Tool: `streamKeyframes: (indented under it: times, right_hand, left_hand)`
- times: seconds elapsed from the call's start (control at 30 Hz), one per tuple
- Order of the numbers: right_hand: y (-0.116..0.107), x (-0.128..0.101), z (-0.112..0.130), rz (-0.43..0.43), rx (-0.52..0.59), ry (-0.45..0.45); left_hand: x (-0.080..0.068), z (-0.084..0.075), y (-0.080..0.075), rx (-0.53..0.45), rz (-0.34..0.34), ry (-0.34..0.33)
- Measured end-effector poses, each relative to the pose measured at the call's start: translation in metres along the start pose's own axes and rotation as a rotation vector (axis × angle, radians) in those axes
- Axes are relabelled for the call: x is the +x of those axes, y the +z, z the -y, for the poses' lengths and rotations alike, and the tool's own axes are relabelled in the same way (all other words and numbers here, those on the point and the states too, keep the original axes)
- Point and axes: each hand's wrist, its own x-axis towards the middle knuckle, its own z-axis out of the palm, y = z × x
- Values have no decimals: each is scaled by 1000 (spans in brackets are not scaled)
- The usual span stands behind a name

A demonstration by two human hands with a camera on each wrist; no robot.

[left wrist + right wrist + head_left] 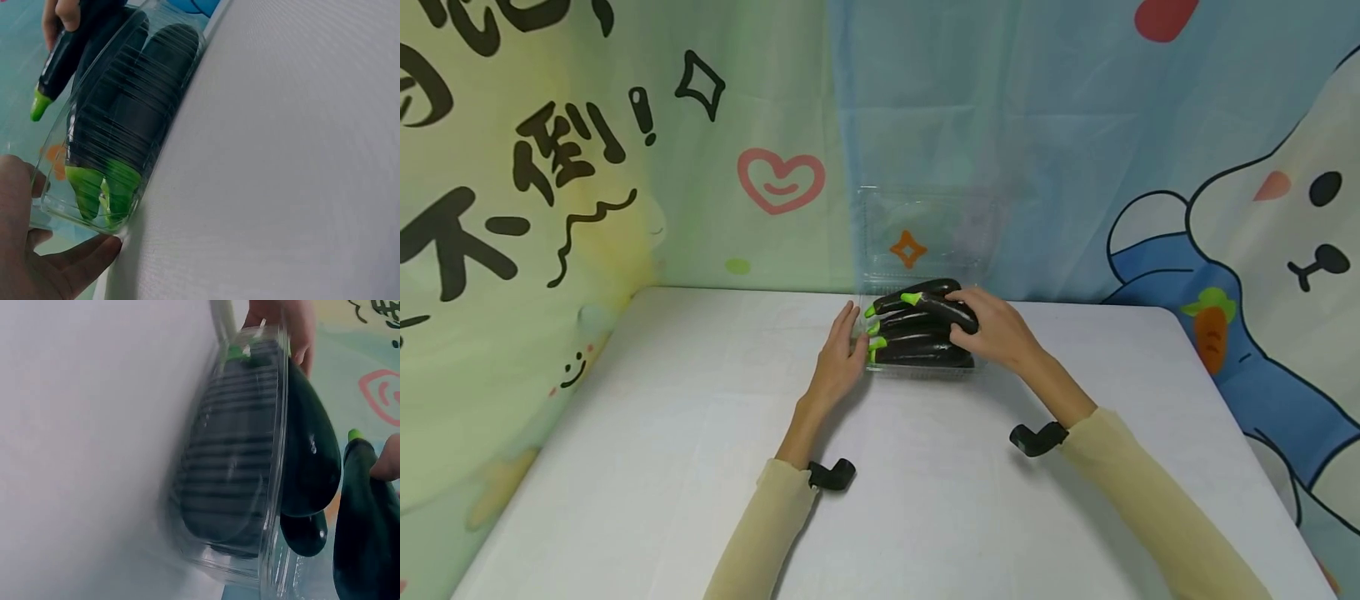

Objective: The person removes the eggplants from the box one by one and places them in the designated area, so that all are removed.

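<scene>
A clear plastic box (169,134) with several dark eggplants (921,357) in it stands toward the back of the table, their green stem ends pointing left. My right hand (996,329) grips one eggplant (951,312) by its thick end and holds it above the others; in the right wrist view this eggplant (362,519) appears beside the box, apart from it. At the box's left end is my left hand (838,358), its fingers extended against the wall. The left wrist view shows that hand (37,250) around the box's end, fingertips by the lower corner.
The box's transparent lid (928,221) stands raised behind it, in front of a printed cloth backdrop (1060,150). A white table (910,483) lies under everything, its back edge just behind the box. Each wrist carries a black camera mount (1037,439).
</scene>
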Motion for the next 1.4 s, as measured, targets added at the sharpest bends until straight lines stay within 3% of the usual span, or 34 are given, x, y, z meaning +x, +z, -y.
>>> streamKeyframes:
  times: [0.47, 0.67, 0.83, 1.1, 1.4]
  right_hand:
    - [3, -36, -10, -308, 18, 32]
    - [8, -45, -17, -411, 96, 40]
    - [10, -52, -22, -444, 120, 119]
    - [8, -61, -23, -411, 140, 299]
    - [12, -69, -35, -552, 165, 244]
  left_hand:
    - [2, 0, -2, 3, 13, 11]
    - [2, -1, -1, 5, 19, 15]
    - [2, -1, -1, -1, 21, 12]
    - [1, 1, 0, 5, 20, 3]
    - [0, 2, 0, -2, 23, 1]
